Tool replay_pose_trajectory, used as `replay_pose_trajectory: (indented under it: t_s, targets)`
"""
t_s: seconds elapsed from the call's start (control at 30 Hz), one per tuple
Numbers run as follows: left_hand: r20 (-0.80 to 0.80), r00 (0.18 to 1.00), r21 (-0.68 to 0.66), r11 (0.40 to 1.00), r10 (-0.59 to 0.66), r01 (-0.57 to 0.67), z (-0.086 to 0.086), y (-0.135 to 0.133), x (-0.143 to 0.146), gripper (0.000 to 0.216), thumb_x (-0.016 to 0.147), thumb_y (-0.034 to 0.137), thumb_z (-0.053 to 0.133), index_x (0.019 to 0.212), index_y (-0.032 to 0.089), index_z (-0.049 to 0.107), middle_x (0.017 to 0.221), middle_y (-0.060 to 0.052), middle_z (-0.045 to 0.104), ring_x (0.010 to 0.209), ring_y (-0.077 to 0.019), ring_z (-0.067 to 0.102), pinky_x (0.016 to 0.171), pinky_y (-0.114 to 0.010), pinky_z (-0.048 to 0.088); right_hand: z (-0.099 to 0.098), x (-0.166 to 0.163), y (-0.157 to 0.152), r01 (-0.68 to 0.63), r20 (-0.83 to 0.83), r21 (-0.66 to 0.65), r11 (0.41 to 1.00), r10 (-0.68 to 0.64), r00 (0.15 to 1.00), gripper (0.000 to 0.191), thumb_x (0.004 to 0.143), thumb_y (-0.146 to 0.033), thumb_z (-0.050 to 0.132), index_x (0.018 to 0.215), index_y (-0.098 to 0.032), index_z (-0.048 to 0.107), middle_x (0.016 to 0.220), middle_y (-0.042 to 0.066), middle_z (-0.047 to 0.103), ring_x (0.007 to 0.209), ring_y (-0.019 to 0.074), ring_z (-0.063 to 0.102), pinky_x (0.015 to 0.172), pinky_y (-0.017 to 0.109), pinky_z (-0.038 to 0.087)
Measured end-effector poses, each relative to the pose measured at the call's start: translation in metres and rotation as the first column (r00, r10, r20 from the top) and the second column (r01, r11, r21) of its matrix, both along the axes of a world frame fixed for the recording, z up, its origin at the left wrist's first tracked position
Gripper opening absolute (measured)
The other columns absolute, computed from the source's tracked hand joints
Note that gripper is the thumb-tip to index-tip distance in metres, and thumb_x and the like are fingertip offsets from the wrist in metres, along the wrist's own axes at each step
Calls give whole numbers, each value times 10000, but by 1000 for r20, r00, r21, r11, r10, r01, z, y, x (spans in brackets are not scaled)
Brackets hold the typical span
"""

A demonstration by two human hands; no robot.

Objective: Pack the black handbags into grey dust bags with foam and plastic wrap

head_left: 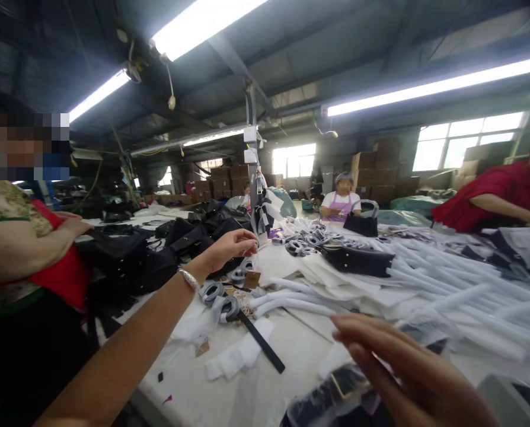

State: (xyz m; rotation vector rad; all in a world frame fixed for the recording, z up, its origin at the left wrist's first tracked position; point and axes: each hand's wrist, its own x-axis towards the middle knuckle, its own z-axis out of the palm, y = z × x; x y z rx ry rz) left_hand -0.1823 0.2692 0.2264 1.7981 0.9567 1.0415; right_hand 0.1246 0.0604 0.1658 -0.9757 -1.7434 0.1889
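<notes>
I had the left hand (232, 244) stretched out over the middle of the worktop (229, 397), fingers curled loosely together above a cluster of wrapped strap coils (220, 299); I could not tell whether anything was pinched between the fingertips. The right hand (407, 370) was close to the camera and blurred, fingers spread flat and apart, hovering over a clear bag (331, 394) with something dark inside at the near edge. It clamped nothing that I could see.

My reading was that the work stood at the picking stage: the left hand reaching for a strap piece while the right steadied the bag. A next move, I judged, would call for a firm pinch on one coil without dragging its neighbours along.

Counting what I could: one loose black strap (260, 341) lay flat on the worktop just beside the coils; two coils sat nearest the wrist, with a further heap (305, 240) too tangled to count behind. Two black handbags (358, 260) stood apart on the white side, one long and low, one upright with a handle (361, 224). White paper rolls (460, 284) fanned out on the right, too many to number. A pile of black bags (158, 249) filled the left. Three other people stood around the worktop.
</notes>
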Motion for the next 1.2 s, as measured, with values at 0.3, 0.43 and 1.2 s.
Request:
replay_pose_trajectory:
  t_s: [0.3, 0.43, 1.2]
  targets:
    - [30, 953, 53, 952, -302, 300, 67, -101, 59, 215, 876, 341, 681, 1019, 180, 692, 824, -23, 685, 797, -144, 659, 780, -279, 548, 36, -40, 64, -316, -132, -178, 932, 295, 946, 514, 898, -420, 648, 1376, -250, 562, 1365, 80, 621, 1258, 261, 574, 1062, 454, 471]
    - [93, 948, 75, 952, -304, 298, 69, -123, 68, 198, 880, 339, 683, 1008, 188, 695, 803, 0, 656, 749, -121, 642, 765, -266, 554, 27, -32, 51, -418, -334, -351, 838, 306, 892, 420, 862, -524, 662, 1024, -149, 761, 939, 97, 768, 847, 248, 726, 802, 388, 586]
    - [-246, 902, -37, 934, -353, 356, 54, -135, 68, 293, 895, 445, 657, 991, 177, 728, 999, -64, 699, 867, -182, 654, 785, -280, 537, 62, 39, 8, -40, 287, -53, 998, 54, 956, 307, 1005, -316, 472, 1218, -282, 691, 1115, 28, 761, 988, 217, 723, 821, 295, 547]
